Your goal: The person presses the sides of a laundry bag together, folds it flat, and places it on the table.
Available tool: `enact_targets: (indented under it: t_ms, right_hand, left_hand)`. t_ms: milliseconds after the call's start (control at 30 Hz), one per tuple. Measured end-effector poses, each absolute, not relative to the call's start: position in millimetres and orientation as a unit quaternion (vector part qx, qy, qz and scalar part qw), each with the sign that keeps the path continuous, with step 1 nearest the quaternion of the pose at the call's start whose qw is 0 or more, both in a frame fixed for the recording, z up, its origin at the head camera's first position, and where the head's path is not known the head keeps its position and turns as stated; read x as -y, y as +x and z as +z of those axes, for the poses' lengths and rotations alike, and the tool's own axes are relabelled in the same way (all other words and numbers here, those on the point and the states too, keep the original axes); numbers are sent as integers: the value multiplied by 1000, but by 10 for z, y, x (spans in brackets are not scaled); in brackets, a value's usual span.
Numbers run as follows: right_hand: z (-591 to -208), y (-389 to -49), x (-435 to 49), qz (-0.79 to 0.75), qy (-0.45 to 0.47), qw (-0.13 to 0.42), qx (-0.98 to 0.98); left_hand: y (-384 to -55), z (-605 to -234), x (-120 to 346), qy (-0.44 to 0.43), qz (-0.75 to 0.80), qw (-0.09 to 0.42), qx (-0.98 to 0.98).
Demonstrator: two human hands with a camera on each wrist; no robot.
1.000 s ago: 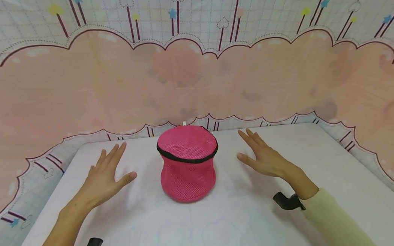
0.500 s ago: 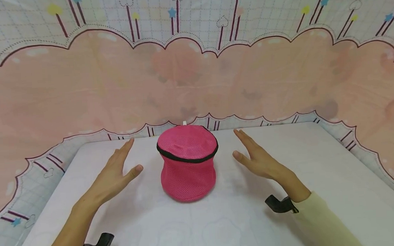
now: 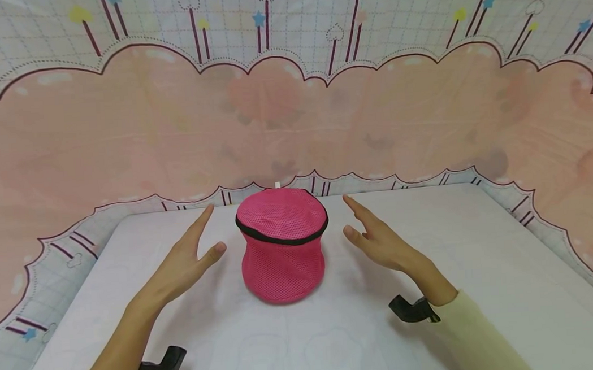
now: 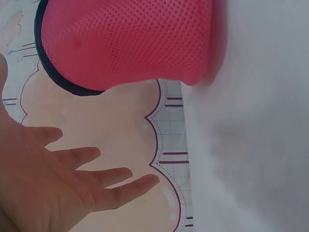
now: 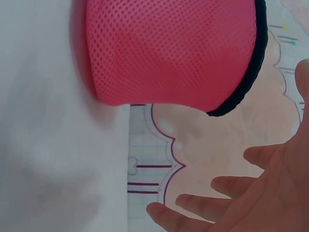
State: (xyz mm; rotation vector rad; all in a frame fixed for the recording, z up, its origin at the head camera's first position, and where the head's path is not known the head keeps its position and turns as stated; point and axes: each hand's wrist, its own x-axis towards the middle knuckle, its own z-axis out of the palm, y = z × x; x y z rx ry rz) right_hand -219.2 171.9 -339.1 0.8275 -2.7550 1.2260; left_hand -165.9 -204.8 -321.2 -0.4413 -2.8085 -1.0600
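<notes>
A pink mesh bag [image 3: 283,270], round with a black zipper band about its top, stands upright on the white table [image 3: 296,343]. To its left is my left hand [image 3: 181,268], held in the air with fingers extended and thumb apart, touching nothing. My right hand [image 3: 381,242] mirrors it on the other side, also apart from the bag. In the left wrist view the spread fingers [image 4: 111,191] lie below the mesh bag [image 4: 130,43]. The right wrist view shows the spread right fingers [image 5: 203,208] near the bag's mesh side [image 5: 169,53].
A printed cloth backdrop [image 3: 171,130] with cake and candle drawings hangs behind the table and along its sides. A black wrist camera mount [image 3: 162,367] sits at the left wrist, and another black mount [image 3: 413,309] at the right.
Both hands have moved inward toward the mesh bag, the left one rightward and the right one leftward. The bag has stayed in place.
</notes>
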Motion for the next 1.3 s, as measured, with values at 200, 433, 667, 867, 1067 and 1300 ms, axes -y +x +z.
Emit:
enact_targets:
  t_ms: [200,433,667,867,1067,1300]
  right_hand:
    - [-3392,-2233,-1628,411,267,-7,872]
    - [-3385,-2236,-1517,422,269,-17,866]
    - [-3390,-2238,-1414,449,273,-44,850]
    - [-3361,-2236,-1354,509,274,-73,813]
    - [-3339,-2204,-1284,535,269,-93,795]
    - [-3369,-2179,-1222,565,265,-104,775]
  left_hand:
    - [-1690,-3199,1968,-150,-377,62,912]
    - [-1720,-3217,1850,-148,-421,61,893]
    - [-1771,-3278,1712,-163,-444,62,879]
    - [-1805,-3269,1607,-165,-450,68,875]
    - [-1801,-3263,1538,-162,-450,73,875]
    - [-1778,-3290,1503,-158,-455,68,874]
